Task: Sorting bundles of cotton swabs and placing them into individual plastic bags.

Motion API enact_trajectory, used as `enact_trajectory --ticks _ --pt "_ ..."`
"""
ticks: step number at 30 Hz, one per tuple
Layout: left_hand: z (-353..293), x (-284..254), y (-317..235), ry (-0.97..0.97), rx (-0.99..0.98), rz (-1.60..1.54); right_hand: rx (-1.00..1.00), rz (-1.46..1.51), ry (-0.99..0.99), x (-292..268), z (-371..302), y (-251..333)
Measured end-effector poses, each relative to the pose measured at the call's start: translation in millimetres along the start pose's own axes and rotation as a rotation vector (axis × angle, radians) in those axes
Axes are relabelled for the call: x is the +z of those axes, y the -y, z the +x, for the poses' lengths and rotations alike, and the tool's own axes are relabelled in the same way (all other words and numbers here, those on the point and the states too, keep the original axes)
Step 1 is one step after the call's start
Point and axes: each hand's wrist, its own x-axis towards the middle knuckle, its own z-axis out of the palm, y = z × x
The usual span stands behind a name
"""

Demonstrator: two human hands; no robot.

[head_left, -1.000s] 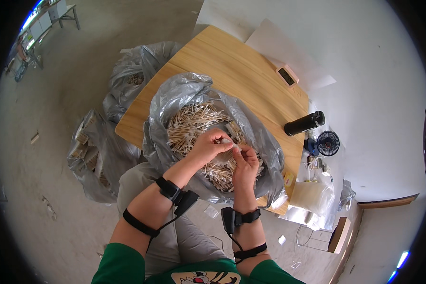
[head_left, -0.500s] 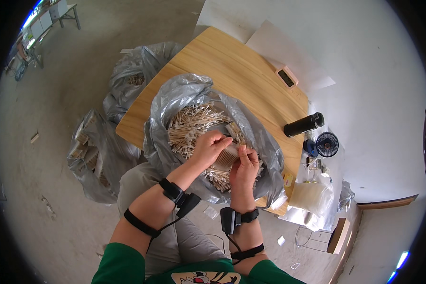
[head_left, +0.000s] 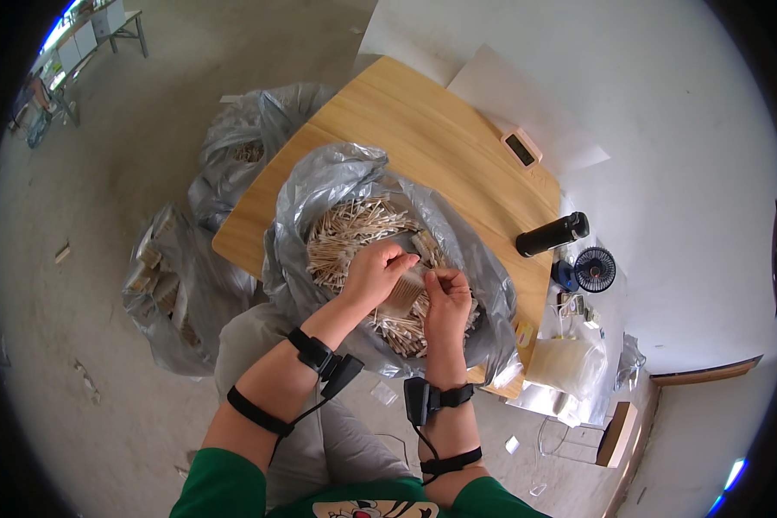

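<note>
I see both hands closed on 1 small bundle of sticks [head_left: 408, 289] between them: left hand [head_left: 375, 272], right hand [head_left: 447, 293], above the open grey bag [head_left: 319, 198].

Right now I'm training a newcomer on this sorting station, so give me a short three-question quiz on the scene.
1. True or false: both hands hold one bundle of sticks over the open grey bag.
2. What lies on its side near the table's right edge? A) black bottle B) red cup C) white bowl
3. What small appliance stands just beyond that edge?

Key: 1 true: left hand, right hand. 2 A, black bottle. 3 small fan.
</note>
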Motion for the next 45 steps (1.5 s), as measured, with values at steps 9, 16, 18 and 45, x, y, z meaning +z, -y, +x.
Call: enact_trajectory --ticks 9,16,18,45 --pt "3 4 7 -0.084 -0.12 -0.013 -0.018 -0.211 0.096 7 21 -5" --pt "6 5 17 -0.386 -0.005 0.034 0.37 0.268 0.05 20 -19 -15" --pt "3 9 18 -0.404 0.01 0.034 0.368 0.294 -0.094 27 -26 -14" --pt "17 -19 27 -0.091 -0.047 0.197 0.133 -0.438 -0.244 -1 11 -21"
